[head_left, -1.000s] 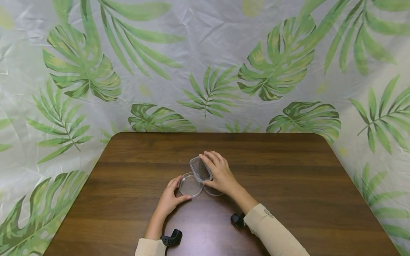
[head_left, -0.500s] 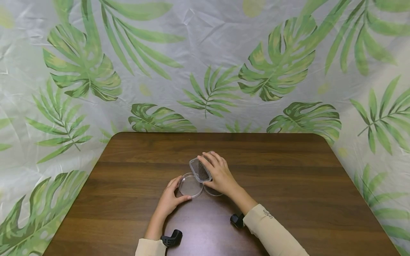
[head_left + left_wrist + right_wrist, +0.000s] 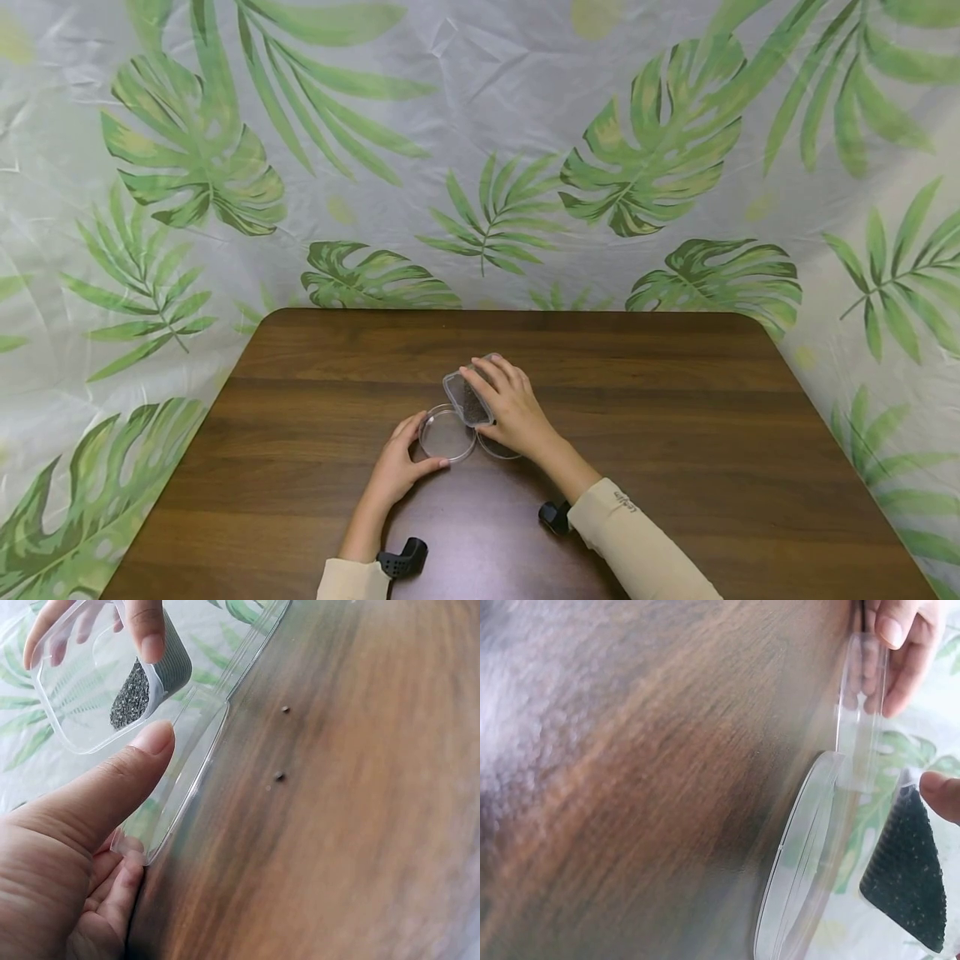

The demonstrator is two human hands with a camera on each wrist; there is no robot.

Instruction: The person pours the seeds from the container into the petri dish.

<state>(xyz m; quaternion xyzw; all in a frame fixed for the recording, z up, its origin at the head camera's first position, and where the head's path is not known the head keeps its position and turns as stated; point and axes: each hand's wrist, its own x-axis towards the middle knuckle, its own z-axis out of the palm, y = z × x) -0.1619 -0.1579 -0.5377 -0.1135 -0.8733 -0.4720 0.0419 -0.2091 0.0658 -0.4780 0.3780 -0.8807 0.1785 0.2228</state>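
My left hand (image 3: 396,465) holds a clear, shallow petri dish (image 3: 447,437) on the table, thumb on its near side and fingers on the far side. Above that dish's right edge, my right hand (image 3: 517,408) grips a clear plastic container (image 3: 456,388) tilted toward the left. Dark granules (image 3: 132,697) lie heaped against the container's lower side, as the left wrist view shows. A second round clear dish or lid (image 3: 799,859) rests beside the first, partly hidden below the right hand. No granules can be made out inside the held dish.
On the brown wooden table (image 3: 300,483), two dark specks (image 3: 279,776) lie near the held dish. A leaf-patterned sheet (image 3: 495,100) hangs behind the far edge. Both wrists wear black camera mounts (image 3: 405,558).
The container in my right hand has tipped slightly further to the left, with the fingers shifting a little along with it. My left hand and the dishes stay where they were.
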